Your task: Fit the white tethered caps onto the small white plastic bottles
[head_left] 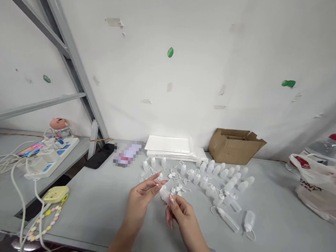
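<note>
Between my two hands is a small translucent squeeze bottle (pixel 164 195), tilted above the grey table (pixel 96 210). The fingers of my right hand (pixel 182 212) are closed around its body. At its upper end, my left hand (pixel 141 197) pinches the neck or cap, which the fingertips partly hide. Just beyond my fingers lie loose white caps with looped straps (pixel 177 189). Several capped bottles (pixel 196 178) stand behind and to the right, along with rows of bottles (pixel 224 173). On their sides at the right lie a slim bottle (pixel 229 219) and a wider one (pixel 248 221).
A stack of white sheets (pixel 169 145) and an open cardboard box (pixel 236 147) stand against the wall. A plastic bag (pixel 321 190) is at the right. Phones (pixel 100 155), a power strip (pixel 55 159), cables and a yellow case (pixel 56 194) are at the left.
</note>
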The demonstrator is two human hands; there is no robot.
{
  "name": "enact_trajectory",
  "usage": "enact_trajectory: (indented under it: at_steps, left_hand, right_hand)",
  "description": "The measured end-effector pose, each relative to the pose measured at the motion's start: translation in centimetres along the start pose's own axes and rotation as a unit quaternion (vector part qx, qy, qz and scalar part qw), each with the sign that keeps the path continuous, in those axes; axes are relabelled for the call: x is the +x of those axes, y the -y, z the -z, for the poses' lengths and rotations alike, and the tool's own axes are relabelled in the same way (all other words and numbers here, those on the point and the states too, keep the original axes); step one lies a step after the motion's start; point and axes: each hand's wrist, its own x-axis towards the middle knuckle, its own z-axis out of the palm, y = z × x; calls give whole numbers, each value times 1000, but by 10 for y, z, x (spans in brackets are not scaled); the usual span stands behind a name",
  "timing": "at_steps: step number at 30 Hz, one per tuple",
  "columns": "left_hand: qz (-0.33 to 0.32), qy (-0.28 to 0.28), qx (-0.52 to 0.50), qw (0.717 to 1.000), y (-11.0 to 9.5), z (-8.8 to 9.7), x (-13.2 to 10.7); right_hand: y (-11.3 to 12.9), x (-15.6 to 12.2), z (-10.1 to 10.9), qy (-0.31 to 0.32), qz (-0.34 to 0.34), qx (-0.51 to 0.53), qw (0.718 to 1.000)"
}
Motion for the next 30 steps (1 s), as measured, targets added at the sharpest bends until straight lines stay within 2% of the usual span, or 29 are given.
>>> enact_trajectory:
  at_steps: [3,5,8,10,14,16,18,20,21,23,25,27,30]
  left_hand:
    - [-14,25,39,999,-8,0,1]
    - [-20,34,59,997,-12,-1,2]
    - [-21,36,75,996,-14,-5,1]
    - [-16,41,73,996,-13,-8,0]
    - [-16,63,52,996,-10,-10,-2]
    - [-5,64,26,998,-7,-12,-1]
    - [21,55,-14,998,-3,-13,0]
    - [48,50,-48,996,-1,-14,-1]
    - [59,52,-57,995,-1,-14,-3]
    - [83,93,-58,990,-4,-14,-6]
    - [101,117,-54,987,-8,-14,-10]
    - [100,91,-50,990,-13,-13,-11]
    - [87,23,-72,993,-18,-12,-7]
  right_hand:
    - [4,-1,0,61,-78,99,990]
    - [5,-1,0,65,-93,99,989]
    - [6,0,3,16,-31,39,999]
    - [6,-1,5,8,-1,22,1000]
    - [7,-6,9,109,-62,99,987]
    - [10,-6,11,134,-78,122,980]
    - [13,-4,13,103,-52,71,991]
    - [16,-2,16,21,17,-27,999]
    - [17,-1,17,-27,61,-82,994]
    - [18,-1,20,-115,146,-188,964]
    - [18,-3,22,-166,207,-274,925]
    - [18,-6,22,-181,249,-329,893]
    - [17,-8,20,-187,300,-375,857]
